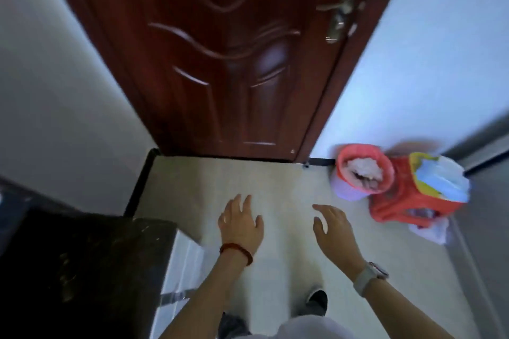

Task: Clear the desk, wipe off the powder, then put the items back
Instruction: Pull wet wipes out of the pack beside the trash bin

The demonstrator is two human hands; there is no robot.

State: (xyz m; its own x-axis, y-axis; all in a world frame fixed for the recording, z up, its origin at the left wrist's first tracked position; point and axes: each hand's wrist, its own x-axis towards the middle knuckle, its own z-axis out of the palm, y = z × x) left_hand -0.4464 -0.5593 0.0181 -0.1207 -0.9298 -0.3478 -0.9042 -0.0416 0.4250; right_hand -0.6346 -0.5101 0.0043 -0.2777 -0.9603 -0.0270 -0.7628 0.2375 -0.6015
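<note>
My left hand (240,221) hovers over the pale floor with its fingers spread and holds nothing; a red bead bracelet circles its wrist. My right hand (332,226) is held out beside it, fingers relaxed and empty, with a light watch on the wrist. A dark stone-topped counter (82,270) with pale specks on it fills the lower left, to the left of my left hand. No desk items show in this view.
A closed dark red door (220,49) with a brass handle (343,5) stands straight ahead. At the right wall sit a pink-lined bin (363,173) full of white paper and a red stool (407,201) carrying packets. White walls flank the door.
</note>
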